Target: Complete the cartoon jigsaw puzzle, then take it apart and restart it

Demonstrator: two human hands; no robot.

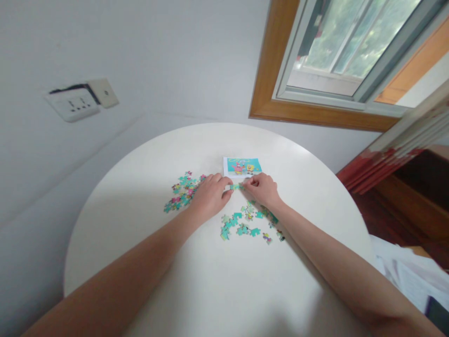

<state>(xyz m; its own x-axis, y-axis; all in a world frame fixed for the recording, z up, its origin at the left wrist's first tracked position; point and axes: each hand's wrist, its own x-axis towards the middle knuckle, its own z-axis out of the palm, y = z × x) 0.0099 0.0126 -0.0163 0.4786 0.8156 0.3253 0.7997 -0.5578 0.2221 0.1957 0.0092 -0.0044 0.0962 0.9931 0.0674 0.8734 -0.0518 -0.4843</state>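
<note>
A short strip of joined green puzzle pieces (236, 186) lies on the table between my hands. At its left end is my left hand (213, 192), thumb and forefinger apart and curved around that end. My right hand (261, 187) pinches at the strip's right end; the fingers cover what is between them, seemingly a small puzzle piece. Just behind the strip lies a picture card (244, 166) with cartoon figures on turquoise. A pile of puzzle pieces (180, 194) spreads left of my left hand, partly under it. More loose puzzle pieces (230, 224) lie in front, some hidden by my right forearm.
The round white table (196, 290) stands close to the wall. A wall socket (75, 104) is at the left, a wood-framed window (266, 105) at the back right. Papers (414, 274) and a red-and-white curtain (375, 164) are off the table's right side.
</note>
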